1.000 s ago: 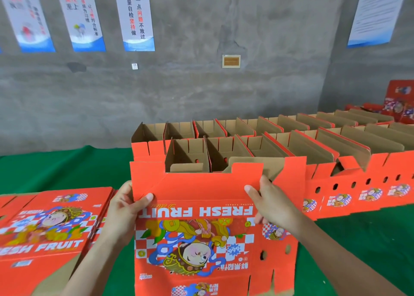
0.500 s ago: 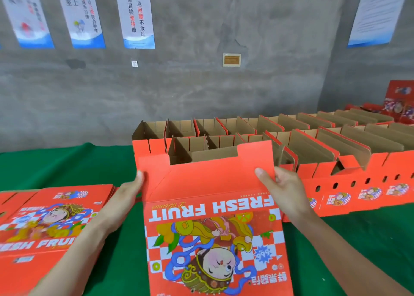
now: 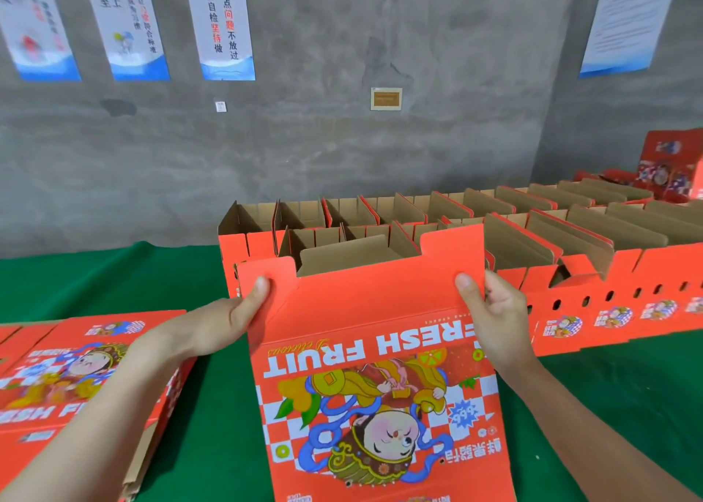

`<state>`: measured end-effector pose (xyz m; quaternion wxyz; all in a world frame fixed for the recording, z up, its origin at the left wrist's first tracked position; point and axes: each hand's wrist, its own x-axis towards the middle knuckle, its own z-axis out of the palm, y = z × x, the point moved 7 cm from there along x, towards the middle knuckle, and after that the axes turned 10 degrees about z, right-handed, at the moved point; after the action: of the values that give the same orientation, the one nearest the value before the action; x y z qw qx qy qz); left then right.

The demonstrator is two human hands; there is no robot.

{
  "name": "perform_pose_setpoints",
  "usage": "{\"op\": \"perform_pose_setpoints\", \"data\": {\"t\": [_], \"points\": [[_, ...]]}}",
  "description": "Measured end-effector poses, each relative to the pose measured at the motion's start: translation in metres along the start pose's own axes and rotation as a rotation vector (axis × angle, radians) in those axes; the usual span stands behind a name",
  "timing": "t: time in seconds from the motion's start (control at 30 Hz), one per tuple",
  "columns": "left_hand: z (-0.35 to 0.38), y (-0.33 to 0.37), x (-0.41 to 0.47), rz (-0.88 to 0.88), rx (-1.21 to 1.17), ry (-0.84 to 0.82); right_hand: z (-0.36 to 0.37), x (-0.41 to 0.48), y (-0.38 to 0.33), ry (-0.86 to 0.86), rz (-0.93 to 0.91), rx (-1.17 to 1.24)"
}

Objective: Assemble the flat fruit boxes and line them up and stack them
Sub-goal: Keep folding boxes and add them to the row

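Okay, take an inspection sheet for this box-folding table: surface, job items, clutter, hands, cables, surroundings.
Surface: green cloth table, green showing between the piles.
Job's things: red printed cardboard fruit box held by its top flap, print upside down to the camera; pile of flat red boxes at the left; two rows of assembled open-topped boxes behind, running to the right.
Clutter: nothing seen.
Grippers: left hand pinches the flap's left edge; right hand pinches its right edge.
Cables: nothing seen.
Surroundings: grey concrete wall with blue-and-white posters and a small framed plaque; more red boxes at the far right.
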<state>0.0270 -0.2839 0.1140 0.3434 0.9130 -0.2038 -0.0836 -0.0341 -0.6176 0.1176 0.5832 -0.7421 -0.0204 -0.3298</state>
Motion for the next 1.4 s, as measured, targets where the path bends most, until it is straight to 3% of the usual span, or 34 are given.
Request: {"op": "perform_pose_setpoints", "data": {"t": [0.07,0.13,0.43,0.6,0.77,0.97,1.1,1.23,1.33,1.4], "points": [[0.009,0.006,-0.008,-0.083,-0.033,-0.080,-0.005,-0.003,-0.001,0.058,-0.019,-0.003],[0.017,0.010,-0.008,-0.089,-0.067,-0.060,-0.007,-0.006,-0.003,0.079,-0.045,-0.025],[0.032,0.011,-0.021,0.001,-0.451,0.565,-0.025,-0.022,0.005,0.060,0.020,-0.180],[0.065,0.004,-0.027,0.011,-0.714,0.595,-0.037,-0.028,0.013,0.040,0.091,-0.285],[0.079,-0.003,-0.036,0.040,-0.449,0.683,-0.039,-0.039,0.021,0.033,0.031,-0.506],[0.088,0.000,-0.043,-0.038,-0.238,0.697,-0.036,-0.053,0.054,-0.070,0.230,-0.555],[0.086,-0.001,-0.047,-0.061,-0.098,0.705,-0.023,-0.054,0.044,-0.122,0.153,-0.573],[0.086,-0.003,-0.047,-0.064,-0.073,0.714,-0.009,-0.048,0.010,-0.032,-0.112,-0.926],[0.086,0.000,-0.047,-0.042,-0.035,0.715,0.026,-0.044,-0.006,-0.257,-0.327,-0.872],[0.086,0.002,-0.047,-0.029,0.015,0.703,0.049,-0.040,0.010,-0.513,-0.225,-0.915]]}}
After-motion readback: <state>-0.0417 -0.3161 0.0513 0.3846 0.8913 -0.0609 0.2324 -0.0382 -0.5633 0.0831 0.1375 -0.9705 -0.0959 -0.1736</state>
